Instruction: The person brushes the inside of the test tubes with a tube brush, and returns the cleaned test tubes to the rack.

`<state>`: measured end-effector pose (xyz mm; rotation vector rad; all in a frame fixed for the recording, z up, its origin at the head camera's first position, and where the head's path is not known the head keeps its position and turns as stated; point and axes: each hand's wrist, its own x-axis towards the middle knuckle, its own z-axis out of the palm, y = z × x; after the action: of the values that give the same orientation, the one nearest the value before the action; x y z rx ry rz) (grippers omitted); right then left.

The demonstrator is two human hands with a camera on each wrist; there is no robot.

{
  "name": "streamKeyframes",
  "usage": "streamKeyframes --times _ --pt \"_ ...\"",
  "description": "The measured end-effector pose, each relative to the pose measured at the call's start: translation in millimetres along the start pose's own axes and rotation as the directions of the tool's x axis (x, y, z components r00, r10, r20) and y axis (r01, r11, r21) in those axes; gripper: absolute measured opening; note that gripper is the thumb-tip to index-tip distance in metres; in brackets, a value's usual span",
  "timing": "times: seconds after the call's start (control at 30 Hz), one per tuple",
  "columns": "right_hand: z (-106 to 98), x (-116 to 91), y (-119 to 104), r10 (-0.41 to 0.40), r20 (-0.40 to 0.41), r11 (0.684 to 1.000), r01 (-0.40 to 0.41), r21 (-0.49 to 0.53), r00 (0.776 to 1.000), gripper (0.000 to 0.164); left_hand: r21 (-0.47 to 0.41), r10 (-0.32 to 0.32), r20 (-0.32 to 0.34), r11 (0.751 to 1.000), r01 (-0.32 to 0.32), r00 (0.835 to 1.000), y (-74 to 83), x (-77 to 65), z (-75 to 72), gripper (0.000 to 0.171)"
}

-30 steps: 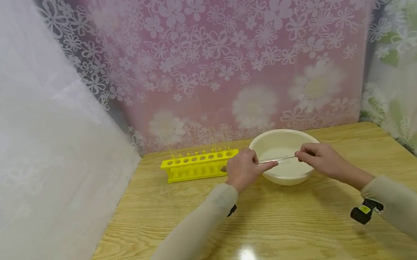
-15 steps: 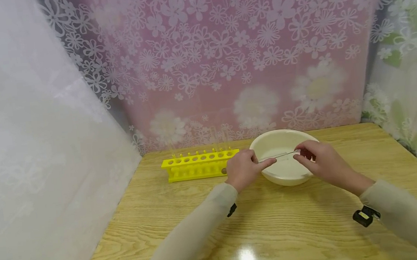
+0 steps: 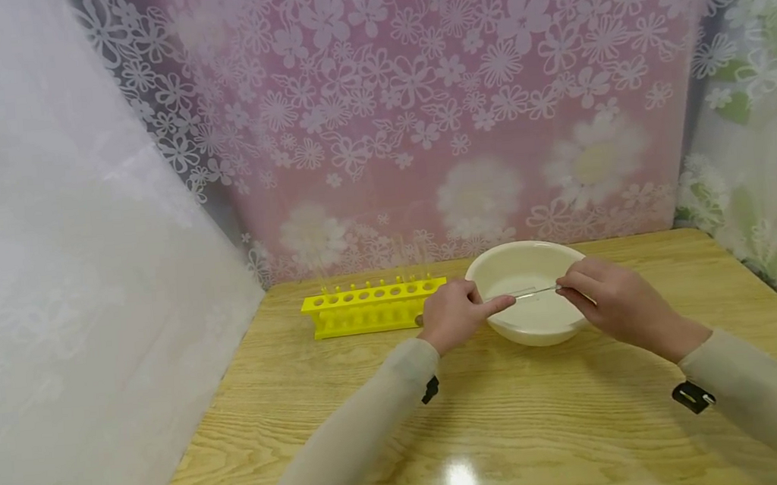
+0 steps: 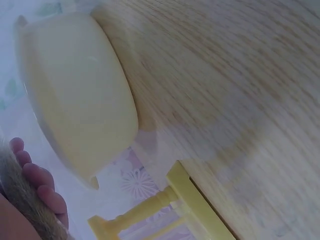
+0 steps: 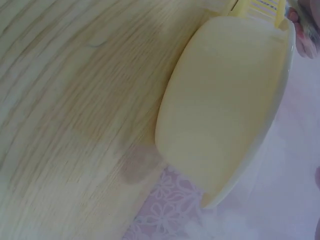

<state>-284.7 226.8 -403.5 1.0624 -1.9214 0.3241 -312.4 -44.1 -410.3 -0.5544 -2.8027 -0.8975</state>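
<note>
A pale mark on the black wrist device [image 3: 694, 396] at the right cuff is too small to read. The left hand [image 3: 454, 312] has its fingers curled round a clear tube [image 3: 524, 293], thumb laid along it, over the mouth of the cream basin [image 3: 538, 331]; the right hand [image 3: 615, 297] pinches a thin rod [image 3: 547, 289] at the tube's end. Bristly brown material [image 4: 31, 202] sits in the left grasp, cut off by the left wrist view's edge. Beside the basin, the yellow rack [image 3: 365, 314] holds clear tubes, faint against the flowered curtain [image 3: 379, 121]
</note>
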Motion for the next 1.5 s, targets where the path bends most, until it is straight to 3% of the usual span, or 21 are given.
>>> streamKeyframes --times 0.13,0.27,0.37,0.43,0.47,0.53,0.63,0.73,0.77,0.83,0.9,0.93,0.97,1.0,1.07,1.13,1.23,1.3,1.33,1.4,1.5 --pt "0.7 0.0 -0.2 -0.04 0.001 0.999 0.04 0.016 0.999 0.043 0.019 0.004 -0.012 1.0 -0.003 1.0 -0.7 -1.1 0.3 0.064" --pt "-0.4 -0.8 -2.9 0.002 0.036 0.999 -0.003 0.042 0.999 0.035 0.054 0.05 -0.057 0.997 -0.046 0.997 -0.1 -2.7 -0.2 0.063" --pt "-1.9 -2.2 -6.9 0.121 0.113 0.983 -0.135 0.121 0.986 0.014 0.099 0.087 -0.091 0.992 -0.078 0.992 0.5 -3.3 -0.5 0.062" --pt "-2.9 -3.0 -10.0 0.242 0.194 0.936 -0.281 0.21 0.951 0.012 0.135 0.102 -0.107 0.987 -0.087 0.989 0.7 -3.6 -0.3 0.062" --pt "-3.2 -3.2 -11.3 0.301 0.236 0.897 -0.359 0.259 0.924 0.016 0.154 0.111 -0.114 0.984 -0.093 0.987 0.5 -3.6 0.1 0.062" --pt "-4.0 -3.6 -13.3 0.409 0.325 0.781 -0.511 0.359 0.853 0.017 0.2 0.13 -0.125 0.974 -0.104 0.984 0.4 -4.0 1.4 0.063" --pt "-5.5 -2.2 -14.2 0.5 0.47 0.545 -0.686 0.483 0.728 0.017 0.263 0.168 -0.149 0.957 -0.124 0.974 1.1 -5.4 2.8 0.061" --pt "-6.2 2.0 -13.1 0.529 0.617 0.262 -0.803 0.535 0.583 0.027 0.32 0.205 -0.175 0.937 -0.141 0.963 2.1 -6.4 4.1 0.06" --pt "-6.4 3.9 -12.5 0.524 0.669 0.148 -0.83 0.538 0.527 0.029 0.336 0.218 -0.185 0.93 -0.147 0.958 2.0 -6.5 4.4 0.059" --pt "-7.0 7.5 -10.9 0.502 0.752 -0.055 -0.852 0.52 0.427 0.031 0.37 0.251 -0.198 0.914 -0.164 0.948 2.2 -6.7 4.7 0.059" --pt "-8.4 11.2 -9.6 0.467 0.812 -0.227 -0.84 0.492 0.349 0.033 0.403 0.287 -0.21 0.897 -0.184 0.935 2.3 -6.8 5.1 0.059" --pt "-9.1 12.6 -9.0 0.45 0.833 -0.29 -0.83 0.477 0.321 0.034 0.415 0.302 -0.216 0.889 -0.192 0.928 2.2 -6.8 5.5 0.058" --pt "-9.5 13.8 -8.5 0.44 0.845 -0.333 -0.819 0.468 0.304 0.034 0.423 0.307 -0.219 0.885 -0.194 0.926 2.0 -6.6 5.8 0.058" --pt "-10.0 14.6 -8.1 0.434 0.85 -0.348 -0.815 0.463 0.298 0.033 0.429 0.312 -0.225 0.882 -0.194 0.923 2.0 -6.7 5.9 0.058" --pt "-11.0 15.3 -7.2 0.44 0.846 -0.32 -0.828 0.46 0.3 0.031 0.422 0.303 -0.23 0.887 -0.186 0.925 1.7 -6.2 6.3 0.058" --pt "-11.9 14.5 -6.2 0.466 0.826 -0.23 -0.857 0.461 0.319 0.029 0.404 0.281 -0.226 0.898 -0.172 0.933 1.5 -5.9 6.4 0.058" --pt "-14.0 11.4 -5.3 0.527 0.775 -0.041 -0.9 0.433 0.349 0.032 0.366 0.238 -0.211 0.919 -0.149 0.948 0.9 -5.5 5.7 0.058" --pt "-15.2 8.7 -5.5 0.569 0.726 0.102 -0.909 0.404 0.386 0.037 0.343 0.214 -0.202 0.93 -0.136 0.956 -0.5 -5.1 5.5 0.059" --pt "-15.9 6.9 -6.0 0.588 0.691 0.187 -0.902 0.39 0.421 0.037 0.333 0.202 -0.197 0.934 -0.128 0.959 -1.3 -5.0 5.5 0.059" --pt "-16.8 3.5 -7.3 0.595 0.611 0.38 -0.853 0.359 0.522 0.031 0.31 0.181 -0.19 0.944 -0.117 0.965 -2.8 -5.2 5.4 0.06" --pt "-16.2 -0.1 -9.3 0.513 0.46 0.69 -0.667 0.28 0.724 0.015 0.298 0.169 -0.177 0.948 -0.111 0.97 -4.8 -5.6 6.0 0.06"
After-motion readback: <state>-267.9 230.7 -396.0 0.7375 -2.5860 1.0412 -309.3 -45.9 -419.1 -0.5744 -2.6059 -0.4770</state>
